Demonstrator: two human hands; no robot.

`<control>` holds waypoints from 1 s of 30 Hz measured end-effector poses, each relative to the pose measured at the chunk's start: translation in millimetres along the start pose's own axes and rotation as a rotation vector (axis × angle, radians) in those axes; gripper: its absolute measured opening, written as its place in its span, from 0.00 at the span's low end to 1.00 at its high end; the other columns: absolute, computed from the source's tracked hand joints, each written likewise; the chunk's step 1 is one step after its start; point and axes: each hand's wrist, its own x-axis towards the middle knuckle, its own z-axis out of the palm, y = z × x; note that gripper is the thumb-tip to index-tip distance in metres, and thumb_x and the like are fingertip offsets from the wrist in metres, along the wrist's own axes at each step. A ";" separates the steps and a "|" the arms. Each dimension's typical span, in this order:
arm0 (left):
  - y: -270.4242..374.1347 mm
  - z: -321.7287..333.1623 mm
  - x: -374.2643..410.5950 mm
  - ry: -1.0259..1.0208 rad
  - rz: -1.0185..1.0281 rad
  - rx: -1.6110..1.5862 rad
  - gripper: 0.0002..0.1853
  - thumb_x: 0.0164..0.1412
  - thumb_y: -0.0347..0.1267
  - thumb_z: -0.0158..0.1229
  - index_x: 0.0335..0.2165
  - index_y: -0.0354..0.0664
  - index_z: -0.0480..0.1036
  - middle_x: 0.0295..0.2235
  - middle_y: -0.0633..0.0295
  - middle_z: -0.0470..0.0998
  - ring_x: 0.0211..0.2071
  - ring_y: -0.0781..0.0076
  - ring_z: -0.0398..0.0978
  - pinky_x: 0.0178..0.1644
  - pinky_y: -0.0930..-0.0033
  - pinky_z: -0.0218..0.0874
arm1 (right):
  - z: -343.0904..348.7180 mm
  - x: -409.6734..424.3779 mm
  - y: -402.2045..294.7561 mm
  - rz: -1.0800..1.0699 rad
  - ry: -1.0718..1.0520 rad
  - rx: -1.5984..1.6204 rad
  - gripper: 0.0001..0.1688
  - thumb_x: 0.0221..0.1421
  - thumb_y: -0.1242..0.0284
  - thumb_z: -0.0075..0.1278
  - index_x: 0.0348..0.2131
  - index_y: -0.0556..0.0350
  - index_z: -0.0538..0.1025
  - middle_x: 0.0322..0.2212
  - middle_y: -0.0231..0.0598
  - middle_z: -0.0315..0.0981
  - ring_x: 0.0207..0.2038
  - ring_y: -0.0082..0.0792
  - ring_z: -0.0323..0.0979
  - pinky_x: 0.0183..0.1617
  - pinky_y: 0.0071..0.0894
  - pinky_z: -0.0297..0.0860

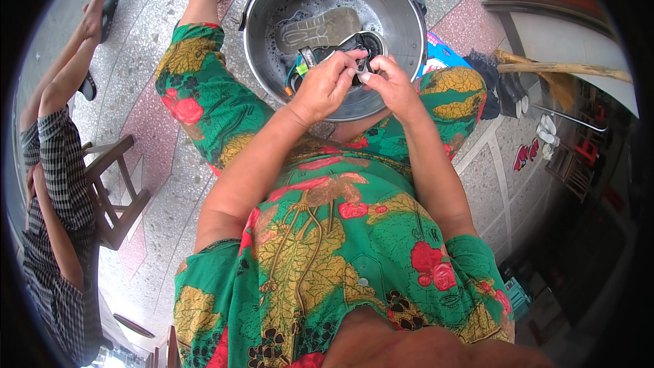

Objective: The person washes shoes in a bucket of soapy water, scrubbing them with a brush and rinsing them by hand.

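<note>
A large metal bucket [401,18] stands between my knees with sudsy water in it. Over its near side, the fingertips of my left hand [327,82] and my right hand [391,84] meet, both pinching what looks like a light shoelace [360,70]. Just beneath them is a black shoe [377,43] with a pale rim, partly covered by my fingers. Another shoe lies sole up in the suds, its grey tread [322,28] showing. Beside my left hand are a grey strap and a bright green tab [302,69], partly hidden.
A seated person in checked clothes [61,148] is at the left, near a wooden stool [117,199]. A blue printed package [439,53] sits right of the bucket. Farther right are dark boots [506,94], a wooden pole [557,69] and white shoes [547,130].
</note>
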 end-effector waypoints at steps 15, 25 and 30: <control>4.6 7.4 0.1 0.126 -0.130 -0.569 0.07 0.64 0.32 0.43 0.38 0.40 0.62 0.49 0.51 0.69 0.48 0.71 0.65 0.54 0.68 0.53 | -1.5 6.0 -7.1 -0.044 -0.012 -0.092 0.11 0.46 0.69 0.54 0.25 0.55 0.67 0.29 0.40 0.58 0.36 0.34 0.59 0.42 0.29 0.58; 3.0 13.5 -2.4 0.039 0.033 -0.037 0.04 0.60 0.24 0.48 0.35 0.37 0.65 0.48 0.52 0.70 0.39 0.72 0.72 0.41 0.74 0.63 | -8.4 -5.3 2.5 -0.032 -0.019 0.038 0.11 0.47 0.70 0.55 0.30 0.54 0.69 0.31 0.35 0.57 0.34 0.26 0.58 0.37 0.23 0.59; 5.6 10.0 -3.4 0.016 0.121 0.102 0.04 0.58 0.23 0.49 0.35 0.36 0.65 0.48 0.48 0.70 0.40 0.62 0.74 0.40 0.71 0.65 | -11.8 -7.5 -1.1 -0.022 -0.068 0.050 0.12 0.47 0.71 0.55 0.31 0.53 0.69 0.32 0.33 0.55 0.33 0.24 0.58 0.37 0.23 0.59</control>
